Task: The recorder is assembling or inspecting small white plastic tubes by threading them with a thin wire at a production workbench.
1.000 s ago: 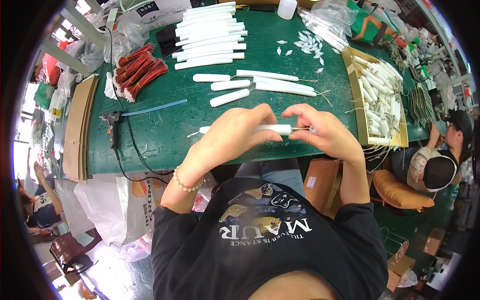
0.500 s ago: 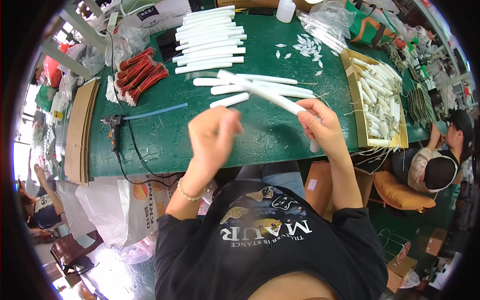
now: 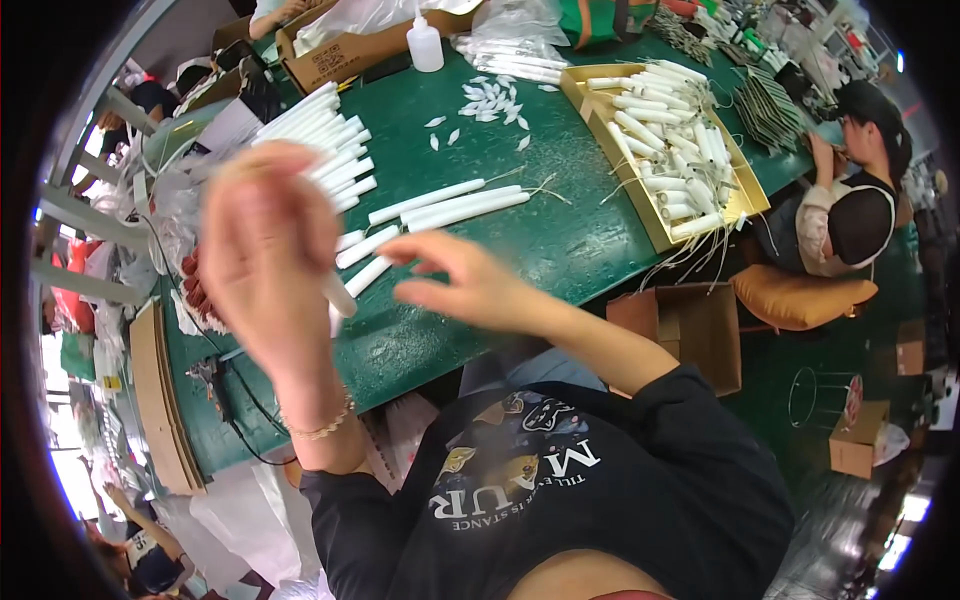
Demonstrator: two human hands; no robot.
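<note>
— White tube [image 3: 338, 295], that is the piece in hand: one end pokes out under the left hand [image 3: 265, 250], which is lifted off the green table [image 3: 560, 250] on the near left.

— How do the fingers stand?

— The left hand is blurred. It looks closed round the tube, but I cannot tell which fingers press it. The right hand [image 3: 470, 285] is plain to see: empty, fingers spread, palm down, hovering just right of the tube's end and not touching it.

— So which step is this?

— I judge it a handover or a re-grip of one tube between the hands, above the short tubes [image 3: 366, 246] lying loose on the table.

— And what lies around?

— Two long tubes [image 3: 450, 205] lie side by side just beyond the right hand, a stack of tubes [image 3: 320, 130] sits far left, a yellow tray [image 3: 655, 225] of wired tubes at the right, and a squeeze bottle [image 3: 425, 45] at the far edge. A co-worker [image 3: 860, 200] sits at the right end.

— What would the next move call for?

— Closing the right fingers on the free end squarely, clear of the loose tubes beneath.
</note>
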